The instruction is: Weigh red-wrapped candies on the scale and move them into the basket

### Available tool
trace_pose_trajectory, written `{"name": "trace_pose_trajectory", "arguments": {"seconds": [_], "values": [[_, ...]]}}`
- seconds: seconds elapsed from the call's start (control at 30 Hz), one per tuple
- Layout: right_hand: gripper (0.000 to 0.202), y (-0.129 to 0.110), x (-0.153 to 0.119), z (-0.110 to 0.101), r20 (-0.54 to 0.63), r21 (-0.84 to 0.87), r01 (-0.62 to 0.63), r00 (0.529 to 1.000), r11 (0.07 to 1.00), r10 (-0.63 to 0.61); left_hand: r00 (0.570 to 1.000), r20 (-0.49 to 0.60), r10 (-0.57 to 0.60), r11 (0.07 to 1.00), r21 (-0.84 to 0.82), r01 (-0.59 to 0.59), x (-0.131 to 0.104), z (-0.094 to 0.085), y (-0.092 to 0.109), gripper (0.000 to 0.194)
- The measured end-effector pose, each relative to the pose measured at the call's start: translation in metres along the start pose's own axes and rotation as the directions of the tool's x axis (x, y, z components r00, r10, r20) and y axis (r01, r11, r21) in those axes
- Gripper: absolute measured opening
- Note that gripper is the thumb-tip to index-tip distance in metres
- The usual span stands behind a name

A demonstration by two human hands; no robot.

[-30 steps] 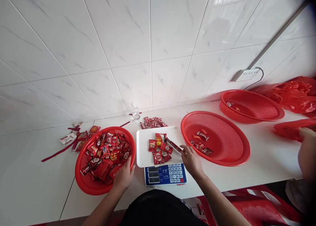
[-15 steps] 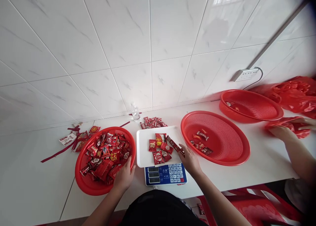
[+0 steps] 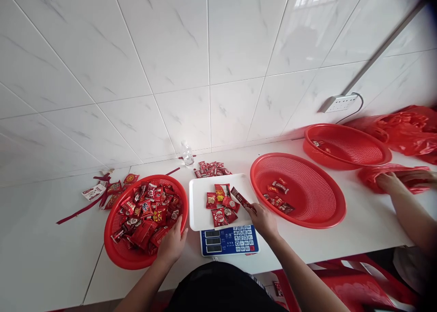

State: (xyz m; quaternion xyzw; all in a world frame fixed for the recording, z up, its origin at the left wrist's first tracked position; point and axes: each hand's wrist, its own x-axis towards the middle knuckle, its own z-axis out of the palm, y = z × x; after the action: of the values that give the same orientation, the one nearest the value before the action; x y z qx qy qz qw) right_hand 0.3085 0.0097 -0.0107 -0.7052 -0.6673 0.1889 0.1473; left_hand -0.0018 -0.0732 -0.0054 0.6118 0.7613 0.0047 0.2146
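A red plastic basket heaped with small wrapped snacks stands on the left. My left hand is closed over its right rim, fingers on the inner side. In front of me is a digital scale with a white tray, on which several red snack packets lie grouped. My right hand pinches one end of a long dark-red snack packet above the tray's right side. Part of that packet is hidden by my fingers.
To the right stands a red basket with a few packets, and another red basket behind it. Loose packets and a clear bottle lie behind the tray. Another person's hands handle a red plastic bag at far right.
My right hand with the long packet has shifted slightly, while my left hand stays on the basket. At the far right, the other person's hands and red bag have moved.
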Motion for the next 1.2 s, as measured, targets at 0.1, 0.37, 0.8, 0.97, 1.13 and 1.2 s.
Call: {"name": "trace_pose_trajectory", "arguments": {"seconds": [0.1, 0.37, 0.8, 0.97, 1.13, 1.2], "values": [[0.033, 0.0, 0.0, -0.002, -0.009, -0.01, -0.012, 1.0, 1.0, 0.011, 1.0, -0.019, 0.009, 1.0, 0.017, -0.009, 0.001, 0.002, -0.001, 0.055], [0.041, 0.001, 0.0, 0.0, 0.012, 0.066, -0.062, 0.998, 0.996, 0.061, 1.0, -0.008, -0.009, 0.999, 0.031, 0.01, 0.0, -0.003, 0.002, 0.054], [0.034, -0.041, -0.019, 0.017, -0.038, -0.027, 0.462, 0.886, 0.887, -0.463, 0.999, -0.036, 0.027, 1.0, 0.016, -0.027, 0.002, 0.005, -0.003, 0.054], [0.031, -0.055, -0.024, 0.028, 0.119, -0.032, 0.532, 0.842, 0.846, -0.525, 0.999, -0.042, 0.034, 0.999, 0.015, -0.033, 0.002, 0.006, -0.005, 0.054], [0.029, -0.055, -0.016, 0.03, 0.126, -0.07, 0.495, 0.865, 0.866, -0.485, 0.999, -0.025, 0.021, 1.0, -0.007, -0.022, 0.001, 0.003, -0.003, 0.055], [0.029, -0.055, -0.013, 0.03, 0.116, -0.082, 0.487, 0.871, 0.87, -0.477, 1.0, -0.013, 0.011, 1.0, -0.013, -0.012, 0.0, 0.001, -0.002, 0.055]]}}
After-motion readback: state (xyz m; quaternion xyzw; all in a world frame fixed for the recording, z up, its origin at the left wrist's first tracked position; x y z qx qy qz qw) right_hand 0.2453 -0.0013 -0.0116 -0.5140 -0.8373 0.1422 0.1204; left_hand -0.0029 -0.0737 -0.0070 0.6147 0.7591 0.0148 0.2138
